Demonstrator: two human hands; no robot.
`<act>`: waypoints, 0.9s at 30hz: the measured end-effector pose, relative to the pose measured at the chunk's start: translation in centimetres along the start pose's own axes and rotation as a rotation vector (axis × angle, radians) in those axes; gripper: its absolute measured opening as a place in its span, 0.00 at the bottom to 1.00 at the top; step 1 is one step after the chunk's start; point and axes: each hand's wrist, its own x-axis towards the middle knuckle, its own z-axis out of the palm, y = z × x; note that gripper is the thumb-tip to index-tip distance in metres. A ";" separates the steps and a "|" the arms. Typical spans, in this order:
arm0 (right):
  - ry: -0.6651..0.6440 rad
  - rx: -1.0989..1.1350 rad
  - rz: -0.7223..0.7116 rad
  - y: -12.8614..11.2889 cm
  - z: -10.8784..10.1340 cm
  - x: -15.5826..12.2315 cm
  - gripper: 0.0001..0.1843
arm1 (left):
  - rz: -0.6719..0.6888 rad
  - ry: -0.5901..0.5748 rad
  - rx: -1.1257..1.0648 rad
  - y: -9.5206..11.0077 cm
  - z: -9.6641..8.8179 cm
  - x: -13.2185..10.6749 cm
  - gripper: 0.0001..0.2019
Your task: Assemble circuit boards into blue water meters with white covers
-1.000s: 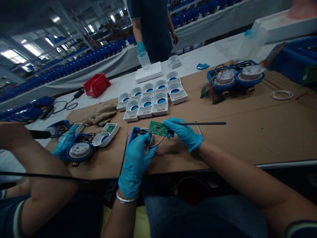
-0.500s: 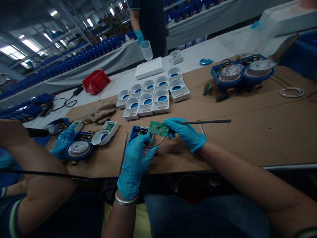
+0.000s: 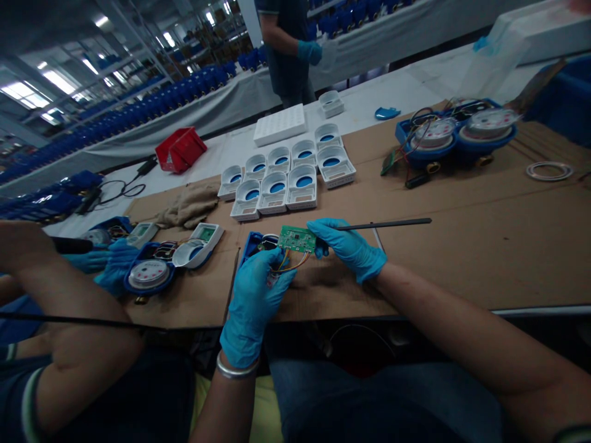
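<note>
Left hand (image 3: 253, 298) and right hand (image 3: 349, 249) clamp opposite ends of a green circuit board (image 3: 297, 239); a dark rod (image 3: 392, 224) projects from the right grip; wires (image 3: 301, 263) loop between the hands.

The gloved left hand (image 3: 253, 301) reaches over the near edge of the surface (image 3: 438, 271), thumb and fingers curved apart, its forearm (image 3: 228, 394) rising below that edge. Farther in, the right hand (image 3: 348, 246) pinches with bent fingers, its forearm (image 3: 447, 320) slanting across the same edge.
</note>
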 end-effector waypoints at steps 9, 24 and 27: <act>0.013 -0.017 -0.005 -0.2 0.0 0.0 0.26 | -0.049 -0.015 -0.011 0.1 0.1 -0.1 0.15; 0.018 -0.018 -0.032 -0.4 0.1 -0.2 0.26 | -0.056 -0.044 -0.022 0.2 -0.2 -0.1 0.16; 0.022 -0.022 -0.033 -0.5 0.1 -0.2 0.25 | -0.054 -0.041 -0.017 0.0 -0.1 -0.3 0.16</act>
